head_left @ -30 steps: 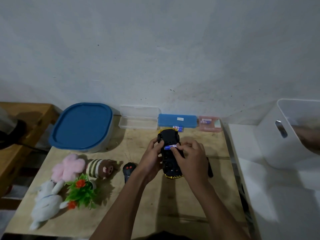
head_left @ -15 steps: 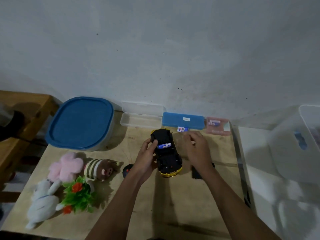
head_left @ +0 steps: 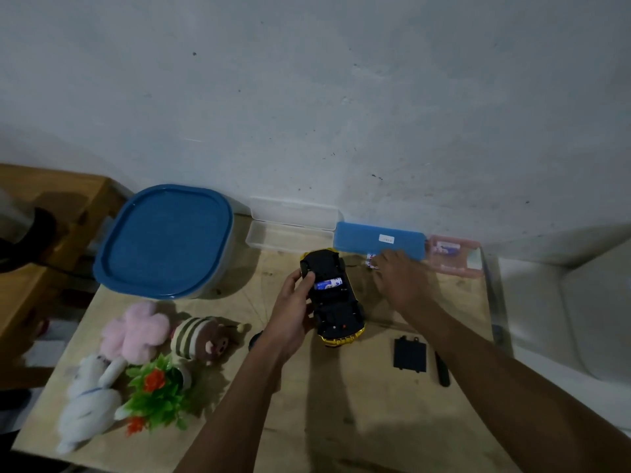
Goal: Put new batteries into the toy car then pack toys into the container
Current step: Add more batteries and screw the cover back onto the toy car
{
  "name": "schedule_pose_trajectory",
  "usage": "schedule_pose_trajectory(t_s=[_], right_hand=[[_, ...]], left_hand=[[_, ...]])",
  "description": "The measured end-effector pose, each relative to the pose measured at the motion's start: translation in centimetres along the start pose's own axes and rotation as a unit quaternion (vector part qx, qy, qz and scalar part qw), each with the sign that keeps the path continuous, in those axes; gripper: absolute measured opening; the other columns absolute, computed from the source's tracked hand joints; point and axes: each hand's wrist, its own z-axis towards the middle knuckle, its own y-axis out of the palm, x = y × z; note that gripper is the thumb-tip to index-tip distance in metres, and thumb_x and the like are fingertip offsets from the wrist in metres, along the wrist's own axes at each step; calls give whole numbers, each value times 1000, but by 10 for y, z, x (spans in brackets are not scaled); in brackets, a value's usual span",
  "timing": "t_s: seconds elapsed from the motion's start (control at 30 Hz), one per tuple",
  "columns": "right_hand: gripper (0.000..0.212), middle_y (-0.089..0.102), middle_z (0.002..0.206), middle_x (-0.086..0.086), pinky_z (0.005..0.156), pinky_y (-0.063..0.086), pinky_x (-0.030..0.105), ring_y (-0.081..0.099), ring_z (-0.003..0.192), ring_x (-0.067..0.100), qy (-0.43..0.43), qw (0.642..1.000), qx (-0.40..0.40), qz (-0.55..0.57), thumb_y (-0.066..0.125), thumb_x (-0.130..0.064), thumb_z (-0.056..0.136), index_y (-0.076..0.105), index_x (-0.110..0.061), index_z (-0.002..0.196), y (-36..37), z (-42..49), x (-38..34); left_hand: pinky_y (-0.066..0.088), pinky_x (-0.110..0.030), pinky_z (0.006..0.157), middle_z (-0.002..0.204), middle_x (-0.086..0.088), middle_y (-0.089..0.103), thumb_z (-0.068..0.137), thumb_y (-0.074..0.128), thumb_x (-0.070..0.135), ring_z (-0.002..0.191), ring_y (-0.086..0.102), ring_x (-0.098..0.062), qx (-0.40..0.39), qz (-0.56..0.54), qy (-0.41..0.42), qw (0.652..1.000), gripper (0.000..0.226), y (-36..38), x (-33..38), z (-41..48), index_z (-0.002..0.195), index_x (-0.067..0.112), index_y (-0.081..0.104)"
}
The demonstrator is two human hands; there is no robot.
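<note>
One blue-labelled cylindrical battery (head_left: 328, 284) lies in the open bay of the upturned black-and-yellow plastic toy car (head_left: 338, 310), which the left hand (head_left: 293, 308) grips by its side near the far edge of the surface (head_left: 341, 404). The right hand (head_left: 397, 278) lies over a second small battery (head_left: 369, 260) there, mostly hiding it; whether it pinches it is unclear.

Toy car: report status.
Left hand grips toy car, underside up. One battery seated. Right hand at loose battery, grip unclear. Battery cover off, lying aside.
</note>
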Motion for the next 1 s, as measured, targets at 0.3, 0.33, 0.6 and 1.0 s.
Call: schedule_pose_trajectory(t_s=[0.3,0.33,0.6,1.0], right_hand=[[41,66,116,2,82,49,35,63,101,21,58,979,-44,188,54,-27,97,49,-23,138,-21,-5,-4],[45,66,110,-2,79,51,32,63,94,17,96,951,-26,294,55,-29,97,46,-26,141,-30,-10,-7],[23,65,102,-20,74,49,12,62,91,-7,137,810,86,563,63,-28,93,57,-41,111,-98,-77,-75],[21,71,103,-3,76,56,30,66,92,11,39,900,266,343,67,-16,91,69,-18,112,-71,-117,-107]], left_hand=[[57,-43,78,110,-5,70,101,53,29,92,69,-24,-10,15,21,1000,35,3,1,-7,136,26,51],[56,-42,76,109,-5,70,101,53,29,90,69,-24,-9,14,26,1000,35,2,2,-8,136,26,51],[56,-41,74,117,-10,67,100,55,26,94,65,-26,-25,17,54,998,33,5,2,-24,132,19,56],[54,-38,74,103,-5,75,99,57,21,93,68,-24,-68,38,104,992,22,10,8,-59,119,20,67]])
